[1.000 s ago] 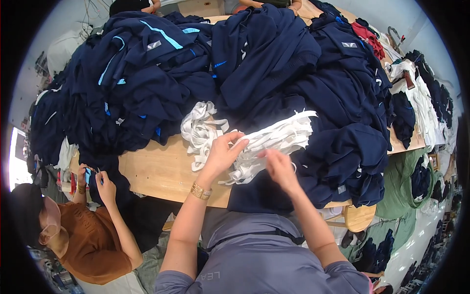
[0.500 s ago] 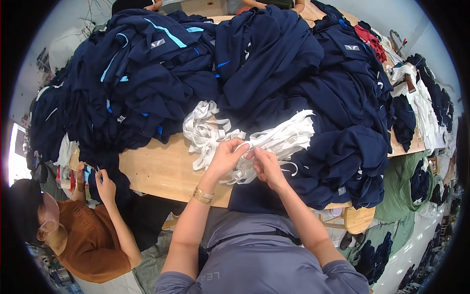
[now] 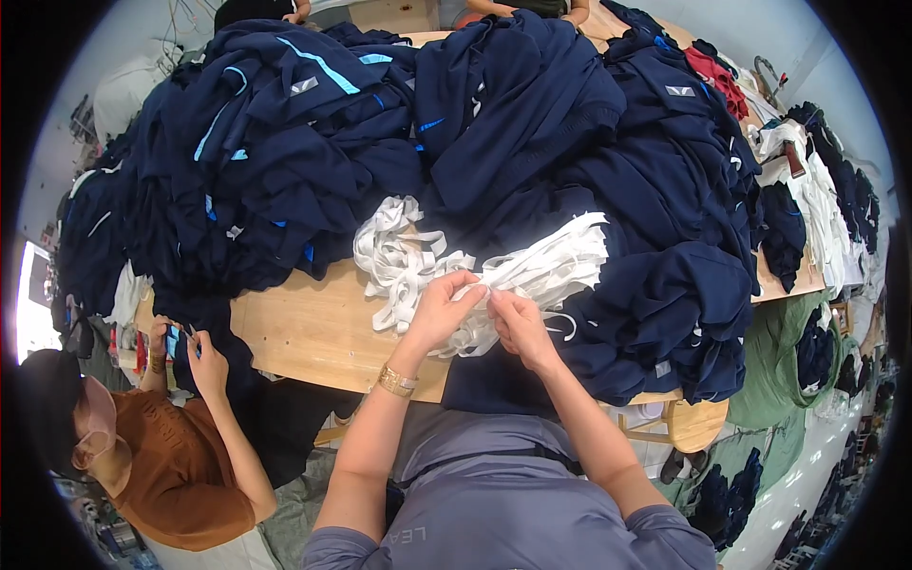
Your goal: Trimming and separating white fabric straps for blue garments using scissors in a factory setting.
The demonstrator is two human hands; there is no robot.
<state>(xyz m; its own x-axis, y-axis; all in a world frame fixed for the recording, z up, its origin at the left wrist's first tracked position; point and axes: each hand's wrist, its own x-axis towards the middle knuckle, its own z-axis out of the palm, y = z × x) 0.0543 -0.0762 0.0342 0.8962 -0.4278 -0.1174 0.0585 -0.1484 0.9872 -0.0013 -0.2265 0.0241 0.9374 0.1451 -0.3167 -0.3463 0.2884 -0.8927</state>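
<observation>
Both hands meet at the near end of a fanned bundle of white fabric strips, lying on navy garments. My left hand is closed, thumb and forefinger pinching a white strip. Right beside it, my right hand is also closed, pinching the strip with thumb and fingertips; the fingers partly hide it. Left of the bundle lies a looser, tangled heap of white strips, some trailing behind and below my hands.
Navy garments are piled high across the wooden table. At the left, a co-worker in a brown shirt holds a small tool beside dark cloth. A wooden stool stands at lower right, near a green cloth.
My fingertips have shifted slightly at the strip, the right hand's edging a little to the left. The bundle and the heap lie almost as before.
</observation>
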